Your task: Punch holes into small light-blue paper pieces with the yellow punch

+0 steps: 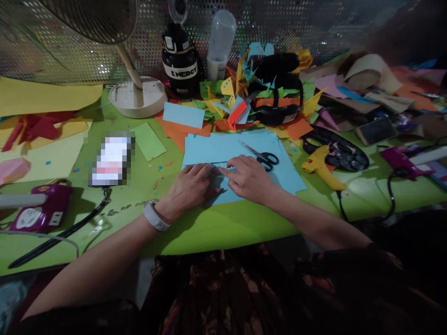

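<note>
Light blue paper sheets point(289, 163) lie stacked at the front of the green table. My left hand point(190, 186), with a pale band on its wrist, rests on them palm down, fingers stretched forward. Facing it from the right, my right hand point(249, 179) touches the same paper with its index finger extended and the other fingers slightly bent. Fingertips of both hands come close together along a paper edge; what lies under them is partly hidden. Scissors point(265, 159) with black handles lie on the sheets just beyond my right hand.
Left stand a blurred phone point(111, 160), a purple power strip point(44, 207) and a fan base point(139, 97). A yellow glue gun point(323, 168) and black tray point(349, 156) lie right. Behind are paper scraps point(213, 104), a black bottle point(181, 65) and a clear cup point(221, 37).
</note>
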The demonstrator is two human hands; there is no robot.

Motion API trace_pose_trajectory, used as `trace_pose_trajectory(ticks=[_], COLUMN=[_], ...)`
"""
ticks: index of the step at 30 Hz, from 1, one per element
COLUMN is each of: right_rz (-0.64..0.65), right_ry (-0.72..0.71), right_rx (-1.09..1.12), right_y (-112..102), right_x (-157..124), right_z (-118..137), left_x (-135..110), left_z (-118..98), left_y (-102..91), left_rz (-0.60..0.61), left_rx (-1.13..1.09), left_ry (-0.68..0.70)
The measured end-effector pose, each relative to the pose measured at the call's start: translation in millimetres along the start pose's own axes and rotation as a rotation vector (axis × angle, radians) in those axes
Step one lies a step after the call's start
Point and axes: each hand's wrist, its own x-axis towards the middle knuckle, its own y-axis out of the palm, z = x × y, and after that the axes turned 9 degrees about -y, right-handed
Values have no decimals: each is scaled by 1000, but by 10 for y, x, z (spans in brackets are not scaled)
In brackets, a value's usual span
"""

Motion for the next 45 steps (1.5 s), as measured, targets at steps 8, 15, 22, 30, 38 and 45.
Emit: trace_pose_trajectory(ticks=[8,15,22,30,38,45], right_rz=[107,60,508,587,622,609], right_ry=[-132,67,677,729,733,730], right_rx=[-1,167,1006,1157,1198,1208], right_y=[-40,-118,-166,-110,-5,-32], right_x=[35,95,422,481,463,444], right_z=[23,11,-212,-313,-407,-404], left_x=[-5,-10,15,37,38,-162], left_z=[-4,12,-18,-47,-54,185], left_y=[-9,3,-42,-104,-144,-106], left_rz=[39,31,49,65,119,127], left_rx=[19,12,70,75,85,48], left_ry=[-12,10,-4,-5,-23,18])
